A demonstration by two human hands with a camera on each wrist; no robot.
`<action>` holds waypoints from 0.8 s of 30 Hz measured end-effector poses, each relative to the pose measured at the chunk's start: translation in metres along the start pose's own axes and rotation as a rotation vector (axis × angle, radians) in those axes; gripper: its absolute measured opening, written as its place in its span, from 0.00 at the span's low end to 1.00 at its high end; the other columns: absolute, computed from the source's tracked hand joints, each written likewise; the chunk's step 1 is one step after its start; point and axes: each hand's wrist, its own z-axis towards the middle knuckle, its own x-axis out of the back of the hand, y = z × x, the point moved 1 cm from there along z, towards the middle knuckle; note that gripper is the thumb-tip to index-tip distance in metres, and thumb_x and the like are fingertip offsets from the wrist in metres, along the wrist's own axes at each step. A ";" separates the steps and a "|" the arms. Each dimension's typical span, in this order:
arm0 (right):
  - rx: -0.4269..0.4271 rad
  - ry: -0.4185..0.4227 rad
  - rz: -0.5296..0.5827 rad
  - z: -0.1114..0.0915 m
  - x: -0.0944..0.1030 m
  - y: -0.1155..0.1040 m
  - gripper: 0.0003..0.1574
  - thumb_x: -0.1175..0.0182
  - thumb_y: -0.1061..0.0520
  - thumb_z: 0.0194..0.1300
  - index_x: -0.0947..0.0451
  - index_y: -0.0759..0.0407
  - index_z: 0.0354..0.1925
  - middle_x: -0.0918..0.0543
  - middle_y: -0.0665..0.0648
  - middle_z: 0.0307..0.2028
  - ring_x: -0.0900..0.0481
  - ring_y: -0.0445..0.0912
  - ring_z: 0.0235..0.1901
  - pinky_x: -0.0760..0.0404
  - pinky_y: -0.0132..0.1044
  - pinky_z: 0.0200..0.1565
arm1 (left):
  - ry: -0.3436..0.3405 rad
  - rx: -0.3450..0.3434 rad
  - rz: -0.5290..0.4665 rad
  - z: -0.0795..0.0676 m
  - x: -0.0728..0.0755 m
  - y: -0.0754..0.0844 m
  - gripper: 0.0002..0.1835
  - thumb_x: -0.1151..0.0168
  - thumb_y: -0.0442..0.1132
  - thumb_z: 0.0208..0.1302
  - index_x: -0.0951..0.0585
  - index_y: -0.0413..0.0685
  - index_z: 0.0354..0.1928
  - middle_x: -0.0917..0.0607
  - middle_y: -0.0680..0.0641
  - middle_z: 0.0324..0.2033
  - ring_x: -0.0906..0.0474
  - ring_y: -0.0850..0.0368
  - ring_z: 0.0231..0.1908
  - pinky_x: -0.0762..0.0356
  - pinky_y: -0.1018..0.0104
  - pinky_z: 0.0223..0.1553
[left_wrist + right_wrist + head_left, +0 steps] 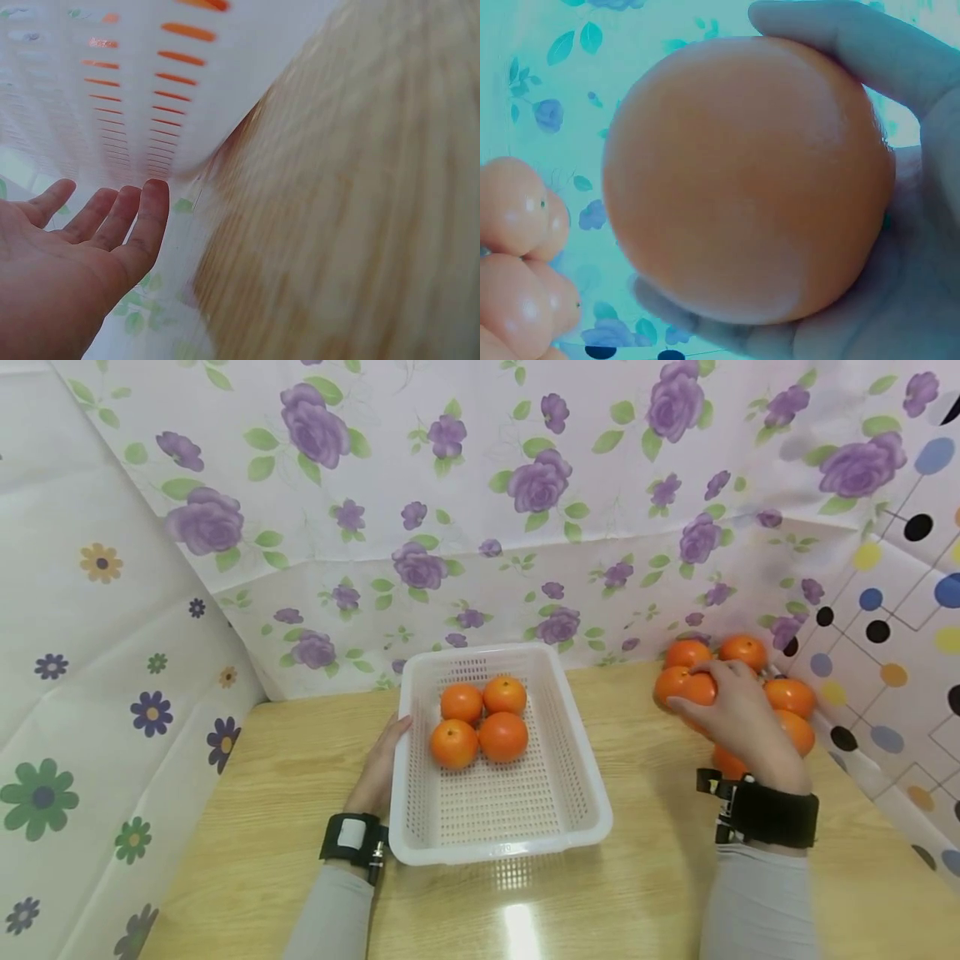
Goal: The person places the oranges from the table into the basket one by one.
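My right hand (pixel 738 714) grips an orange (pixel 750 180) at the right of the table, thumb on one side and fingers curled round the other. More oranges (pixel 791 696) lie in a group about that hand, partly hidden by it. A white plastic basket (pixel 495 853) with slotted walls stands in the middle, with several oranges (pixel 504 737) at its far left. On the basket's left side rests my left hand (pixel 378 770). In the left wrist view its fingers (pixel 154 217) are loosely extended against the slotted wall, holding no fruit.
The wooden table (pixel 300 777) meets a flowered cloth (pixel 480 552) at the back. Patterned sheets hang at the left (pixel 97 693) and the right (pixel 900 677), the right one close beside the orange group. Each wrist wears a black strap (pixel 776 814).
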 end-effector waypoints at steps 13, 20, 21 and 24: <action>0.126 0.024 0.029 0.004 -0.010 -0.036 0.40 0.33 0.39 0.70 0.30 0.59 0.69 0.37 0.71 0.69 0.27 0.67 0.50 0.21 0.65 0.45 | -0.012 -0.018 -0.014 0.000 0.002 0.003 0.37 0.56 0.67 0.78 0.51 0.74 0.83 0.39 0.44 0.77 0.35 0.41 0.70 0.30 0.41 0.65; 0.224 0.095 0.090 0.003 -0.017 -0.055 0.36 0.30 0.44 0.69 0.27 0.58 0.67 0.32 0.70 0.62 0.27 0.64 0.47 0.20 0.60 0.41 | -0.010 -0.022 -0.033 0.002 0.002 0.002 0.35 0.56 0.64 0.79 0.50 0.72 0.82 0.37 0.41 0.75 0.33 0.39 0.68 0.26 0.42 0.61; 0.245 0.105 0.100 0.003 -0.019 -0.058 0.35 0.29 0.46 0.68 0.26 0.59 0.66 0.31 0.69 0.61 0.27 0.63 0.47 0.20 0.60 0.41 | -0.010 -0.021 -0.037 0.002 0.002 0.001 0.36 0.56 0.64 0.79 0.50 0.71 0.83 0.37 0.40 0.75 0.34 0.39 0.68 0.26 0.41 0.61; 0.300 0.132 0.114 0.004 -0.025 -0.066 0.32 0.27 0.50 0.67 0.24 0.60 0.63 0.29 0.67 0.59 0.27 0.62 0.47 0.19 0.58 0.40 | -0.011 -0.015 -0.053 0.002 0.001 -0.002 0.36 0.55 0.64 0.79 0.50 0.70 0.83 0.37 0.40 0.75 0.33 0.38 0.68 0.27 0.39 0.62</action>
